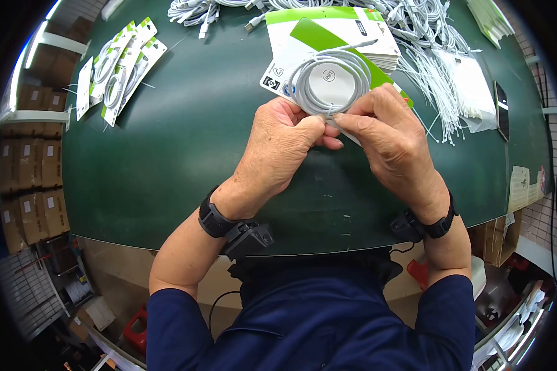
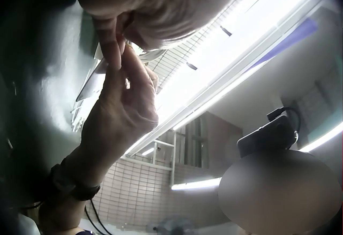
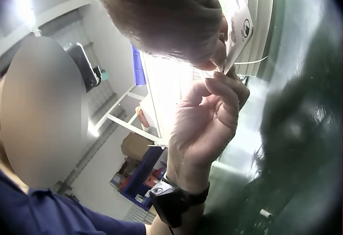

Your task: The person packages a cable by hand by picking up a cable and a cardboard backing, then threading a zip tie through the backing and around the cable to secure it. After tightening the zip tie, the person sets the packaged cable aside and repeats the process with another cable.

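At the middle of the green bench [image 1: 185, 154], seen from the head camera, both hands meet at the near side of a coiled white cable [image 1: 328, 77]. The coil lies on a white-and-green card [image 1: 277, 73]. The left hand [image 1: 278, 148] has its fingers curled and pinches the coil's near edge. The right hand [image 1: 393, 139] pinches the same spot from the other side, so the fingertips of the two hands touch. Just behind the card, toward the far edge, is a stack of cards [image 1: 346, 31] of the same kind. Loose white cables [image 1: 414, 25] lie heaped along the far edge. Near the far right corner lies a clear plastic bag [image 1: 473, 93] with thin white strips inside, some of them spilling out onto the bench. A dark phone [image 1: 501, 111] lies beside it at the right edge. Near the far left corner, several cards with cables already on them [image 1: 120, 68] lie fanned out. Off the left edge, cardboard boxes [image 1: 37, 179] are stacked shut, so their contents cannot be told.

In the left wrist view, the left hand [image 2: 155, 4] fills the top, blurred. The right hand [image 2: 120, 112] reaches up to it with finger and thumb pressed together, and the card's edge [image 2: 91, 82] shows just behind.

In the right wrist view, the right hand [image 3: 161, 15] is close and blurred at the top. The left hand [image 3: 209, 122] is below it with curled fingers that meet it at the card [image 3: 241, 31], and the stack of cards [image 3: 260, 20] is behind.
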A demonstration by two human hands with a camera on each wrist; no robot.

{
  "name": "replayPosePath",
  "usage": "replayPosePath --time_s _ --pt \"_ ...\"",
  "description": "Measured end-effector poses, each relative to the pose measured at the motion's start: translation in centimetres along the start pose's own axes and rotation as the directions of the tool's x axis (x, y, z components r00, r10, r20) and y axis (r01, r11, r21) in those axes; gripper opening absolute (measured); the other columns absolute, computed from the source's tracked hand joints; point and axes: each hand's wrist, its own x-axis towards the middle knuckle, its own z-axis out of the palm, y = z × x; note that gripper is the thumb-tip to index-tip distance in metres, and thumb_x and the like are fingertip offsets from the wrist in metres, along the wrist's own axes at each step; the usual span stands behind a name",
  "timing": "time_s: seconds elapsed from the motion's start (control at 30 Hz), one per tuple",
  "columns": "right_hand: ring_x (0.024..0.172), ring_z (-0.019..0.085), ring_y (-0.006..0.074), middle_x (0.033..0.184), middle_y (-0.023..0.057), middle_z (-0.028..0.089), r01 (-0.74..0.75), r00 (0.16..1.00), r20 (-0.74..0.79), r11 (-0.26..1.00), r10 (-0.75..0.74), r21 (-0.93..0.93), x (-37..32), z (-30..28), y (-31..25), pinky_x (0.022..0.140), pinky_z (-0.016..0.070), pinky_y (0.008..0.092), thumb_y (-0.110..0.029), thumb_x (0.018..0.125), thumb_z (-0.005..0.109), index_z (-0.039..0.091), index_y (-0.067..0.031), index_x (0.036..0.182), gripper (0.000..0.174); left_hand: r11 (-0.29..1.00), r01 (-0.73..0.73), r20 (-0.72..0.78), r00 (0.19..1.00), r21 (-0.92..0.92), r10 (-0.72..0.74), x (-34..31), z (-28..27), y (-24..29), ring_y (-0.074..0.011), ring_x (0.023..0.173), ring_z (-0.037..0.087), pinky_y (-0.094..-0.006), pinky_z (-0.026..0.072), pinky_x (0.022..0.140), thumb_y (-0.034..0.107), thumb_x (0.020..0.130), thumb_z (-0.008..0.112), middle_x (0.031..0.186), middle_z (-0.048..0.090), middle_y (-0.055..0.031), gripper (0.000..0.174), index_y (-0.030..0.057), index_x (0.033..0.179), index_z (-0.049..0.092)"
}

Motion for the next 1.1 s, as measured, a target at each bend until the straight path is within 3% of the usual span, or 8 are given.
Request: replayPosePath --time_s 0.1,0.2,0.3,0.37,0.5,0.77,1.1 --pt "0.085 0.061 0.0265 0.09 0.0084 0.062 0.02 1.0 -0.019 0.998 -0.021 -0.066 0.2 0.0 -0.5 0.072 0.0526 0.038 0.01 0.075 0.07 0.073 -0.0046 0.1 0.028 0.999 -0.009 -0.007 1.0 -0.044 0.009 0.1 0.0 -0.3 -0.0148 0.08 0.071 -0.0292 0.061 0.078 0.005 0.1 0.059 0.095 0.074 -0.011 0.017 -0.0061 0.11 0.069" --pt "0.082 0.064 0.0268 0.087 0.008 0.065 -0.025 0.999 -0.031 1.0 0.025 -0.013 0.0 -0.2 -0.1 0.071 0.0532 0.0367 0.007 0.076 0.074 0.073 -0.0041 0.097 0.024 0.999 -0.01 -0.029 1.0 -0.036 0.009 0.1 0.1 -0.4 -0.0152 0.08 0.071 -0.0295 0.0615 0.077 0.005 0.101 0.059 0.094 0.073 -0.0107 0.018 -0.0065 0.112 0.067" --pt "0.077 0.067 0.0273 0.083 0.0083 0.069 -0.158 0.98 -0.1 0.979 0.172 0.132 -0.2 0.1 0.0 0.068 0.053 0.0361 0.003 0.077 0.079 0.073 -0.0027 0.093 0.018 0.999 0.007 0.009 1.0 -0.053 -0.007 0.2 0.0 -0.4 -0.0156 0.081 0.071 -0.0303 0.0622 0.077 0.006 0.102 0.059 0.095 0.073 -0.0109 0.02 -0.007 0.115 0.065" --pt "0.072 0.068 0.0249 0.08 0.0087 0.07 -0.25 0.96 -0.089 0.955 0.266 0.158 -0.2 0.1 -0.4 0.065 0.054 0.0343 0.001 0.077 0.081 0.073 -0.0019 0.09 0.016 0.997 0.054 0.079 0.996 -0.053 -0.05 0.5 -1.0 -0.4 -0.0159 0.083 0.071 -0.0309 0.0627 0.079 0.006 0.102 0.058 0.098 0.072 -0.0114 0.021 -0.0073 0.117 0.063" --pt "0.067 0.07 0.0188 0.079 0.0082 0.072 -0.365 0.913 -0.084 0.892 0.399 0.266 -0.2 0.5 -0.6 0.062 0.0563 0.0298 0.0 0.077 0.084 0.074 -0.0012 0.088 0.015 0.997 0.019 0.083 0.996 -0.069 -0.013 0.4 -0.9 -0.3 -0.0151 0.083 0.071 -0.0309 0.0629 0.08 0.01 0.103 0.061 0.1 0.071 -0.011 0.023 -0.007 0.118 0.063" --pt "0.067 0.071 0.0153 0.078 0.0079 0.072 -0.309 0.925 -0.113 0.889 0.364 0.337 -0.5 1.5 -0.3 0.064 0.0581 0.027 -0.001 0.078 0.086 0.073 0.0005 0.088 0.016 0.985 -0.089 -0.003 0.996 0.145 0.09 0.1 0.2 0.5 -0.0113 0.075 0.069 -0.0276 0.0624 0.067 0.018 0.1 0.07 0.094 0.071 -0.0087 0.028 -0.0042 0.115 0.064" --pt "0.064 0.069 0.0141 0.079 0.0061 0.07 -0.266 0.943 -0.149 0.942 0.298 0.204 -0.2 1.9 -0.5 0.06 0.0568 0.0264 -0.006 0.076 0.089 0.072 -0.0025 0.089 0.022 0.986 -0.168 -0.058 0.984 0.013 0.168 0.6 -0.3 -1.3 -0.0083 0.063 0.064 -0.0206 0.0526 0.053 0.018 0.1 0.071 0.085 0.07 -0.006 0.02 -0.0013 0.104 0.069"
